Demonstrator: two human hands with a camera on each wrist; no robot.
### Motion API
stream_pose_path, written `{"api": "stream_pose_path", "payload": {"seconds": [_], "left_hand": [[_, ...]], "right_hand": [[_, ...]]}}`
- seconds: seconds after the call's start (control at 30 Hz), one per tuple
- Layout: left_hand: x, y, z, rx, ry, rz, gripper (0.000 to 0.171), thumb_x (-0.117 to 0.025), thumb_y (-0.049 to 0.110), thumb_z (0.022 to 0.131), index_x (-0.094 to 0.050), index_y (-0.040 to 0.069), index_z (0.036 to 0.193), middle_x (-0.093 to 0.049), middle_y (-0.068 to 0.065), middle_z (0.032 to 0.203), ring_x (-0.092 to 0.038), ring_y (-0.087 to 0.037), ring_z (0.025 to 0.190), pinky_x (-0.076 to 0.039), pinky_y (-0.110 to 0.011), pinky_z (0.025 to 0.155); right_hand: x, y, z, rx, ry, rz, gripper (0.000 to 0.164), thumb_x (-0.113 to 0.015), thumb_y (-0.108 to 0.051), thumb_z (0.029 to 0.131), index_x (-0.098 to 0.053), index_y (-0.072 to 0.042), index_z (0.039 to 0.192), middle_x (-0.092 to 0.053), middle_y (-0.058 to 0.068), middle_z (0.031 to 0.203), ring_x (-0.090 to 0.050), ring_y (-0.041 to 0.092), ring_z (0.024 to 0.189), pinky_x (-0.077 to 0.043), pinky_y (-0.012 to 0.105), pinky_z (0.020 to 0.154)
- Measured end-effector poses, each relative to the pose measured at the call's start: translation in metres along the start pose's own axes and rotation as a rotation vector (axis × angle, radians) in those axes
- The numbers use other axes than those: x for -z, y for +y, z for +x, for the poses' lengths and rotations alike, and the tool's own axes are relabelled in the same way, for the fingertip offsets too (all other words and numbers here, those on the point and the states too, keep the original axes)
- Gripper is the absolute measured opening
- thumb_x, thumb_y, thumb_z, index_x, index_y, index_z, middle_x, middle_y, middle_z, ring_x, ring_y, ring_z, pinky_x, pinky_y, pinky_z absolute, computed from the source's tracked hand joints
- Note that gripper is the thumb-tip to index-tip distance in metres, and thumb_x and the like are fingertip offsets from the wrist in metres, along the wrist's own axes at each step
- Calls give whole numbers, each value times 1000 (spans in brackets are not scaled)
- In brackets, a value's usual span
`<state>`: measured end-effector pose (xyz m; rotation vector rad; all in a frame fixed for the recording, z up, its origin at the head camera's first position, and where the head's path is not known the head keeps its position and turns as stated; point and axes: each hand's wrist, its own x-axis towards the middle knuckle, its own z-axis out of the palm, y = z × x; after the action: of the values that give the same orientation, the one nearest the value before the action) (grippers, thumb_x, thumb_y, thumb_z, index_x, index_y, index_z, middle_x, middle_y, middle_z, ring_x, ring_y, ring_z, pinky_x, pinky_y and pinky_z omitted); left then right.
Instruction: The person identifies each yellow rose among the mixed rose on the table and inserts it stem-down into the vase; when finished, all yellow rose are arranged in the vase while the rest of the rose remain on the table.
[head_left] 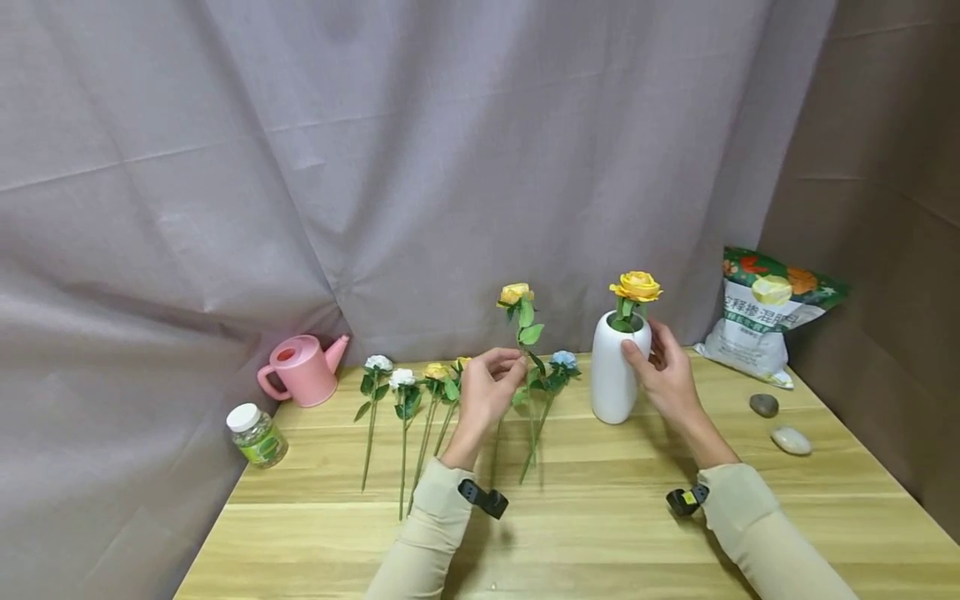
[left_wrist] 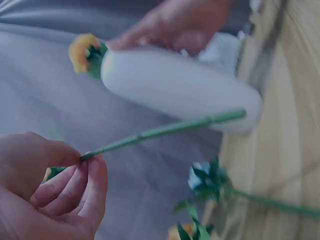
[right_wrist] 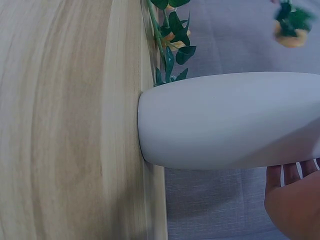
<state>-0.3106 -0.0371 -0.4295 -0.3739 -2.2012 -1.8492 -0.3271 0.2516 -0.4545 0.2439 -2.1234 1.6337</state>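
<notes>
My left hand (head_left: 491,387) pinches the stem of a yellow artificial rose (head_left: 516,294), held upright above the table. In the left wrist view, the thumb and fingertips grip the green stem (left_wrist: 165,131), its lower end free in front of the vase. A white vase (head_left: 611,375) stands upright on the table with another yellow rose (head_left: 637,286) in its mouth. Around the vase's right side, near the top, my right hand (head_left: 670,375) holds it with thumb in front and fingers behind. The right wrist view shows the vase's base on the wood, while the fingertips are partly hidden.
Several flowers lie left of the vase, including a white one (head_left: 402,378) and a blue one (head_left: 563,360). A pink watering can (head_left: 309,379) and a lidded jar (head_left: 258,437) stand at left. At right are a printed bag (head_left: 757,325) and two stones (head_left: 791,440).
</notes>
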Motion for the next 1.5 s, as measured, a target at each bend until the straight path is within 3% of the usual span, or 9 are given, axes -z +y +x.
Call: {"api": "stream_pose_path", "payload": {"seconds": [0.13, 0.23, 0.43, 0.6, 0.77, 0.87, 1.17, 1.33, 1.5], "left_hand": [[-9, 13, 5, -4, -62, -169, 22, -64, 11, 98, -68, -3, 113, -74, -21, 105, -75, -28, 90, -62, -30, 79], [-15, 25, 10, -6, -109, -248, 23, -61, 12, 101, -65, -3, 119, -73, -17, 112, -72, -33, 100, -60, -36, 88], [-28, 52, 27, -40, -148, -374, 26, -59, 15, 102, -62, 0, 123, -70, -8, 120, -70, -17, 100, -58, -38, 95], [-44, 76, 45, -154, -62, -411, 25, -58, 18, 103, -64, 1, 120, -71, -9, 119, -69, -17, 101, -56, -29, 95], [-58, 93, 59, -249, 78, -468, 25, -57, 20, 103, -63, 3, 121, -71, -17, 116, -69, -30, 109, -56, -32, 98], [-61, 100, 65, -286, 139, -482, 26, -56, 21, 104, -63, 4, 123, -71, -19, 115, -69, -30, 110, -55, -34, 99], [-65, 103, 74, -331, 210, -550, 27, -53, 16, 105, -62, -2, 123, -69, -22, 115, -68, -32, 113, -54, -30, 101], [-74, 90, 71, -317, 140, -465, 27, -51, 13, 106, -62, -4, 123, -68, -27, 115, -66, -39, 114, -55, -31, 99], [-85, 79, 67, -282, 92, -326, 27, -51, 17, 106, -64, 0, 121, -72, -18, 111, -68, -32, 108, -57, -36, 94]], "right_hand": [[0, 0, -1, 8, -4, 0, 62, -64, -26, 99, -37, -14, 154, -47, 13, 152, -48, 4, 130, -41, 6, 98], [0, 0, -1, 5, -5, -9, 62, -64, -26, 99, -37, -15, 154, -47, 13, 153, -47, 5, 132, -40, 6, 99], [0, -1, -1, 6, -5, 3, 62, -63, -27, 100, -37, -15, 154, -47, 11, 153, -48, 7, 133, -40, 6, 100], [0, 0, -1, 18, -2, 11, 60, -63, -25, 100, -38, -13, 153, -47, 15, 152, -49, 3, 130, -41, 6, 99], [1, 1, -1, 27, -3, 12, 61, -63, -24, 100, -38, -12, 153, -47, 18, 151, -49, 3, 129, -41, 8, 99], [1, 1, -1, 18, 0, 19, 61, -64, -25, 99, -38, -12, 153, -48, 16, 151, -49, 2, 129, -41, 8, 100], [0, -1, -2, 19, 4, 19, 63, -64, -23, 99, -37, -10, 154, -47, 19, 152, -49, 3, 131, -42, 12, 101], [0, -1, -1, 24, 2, 29, 62, -64, -23, 99, -37, -11, 154, -47, 19, 152, -49, 5, 131, -42, 15, 104], [0, -1, -1, 27, 2, 42, 62, -65, -23, 99, -38, -9, 153, -48, 19, 150, -49, 3, 130, -42, 11, 101]]}}
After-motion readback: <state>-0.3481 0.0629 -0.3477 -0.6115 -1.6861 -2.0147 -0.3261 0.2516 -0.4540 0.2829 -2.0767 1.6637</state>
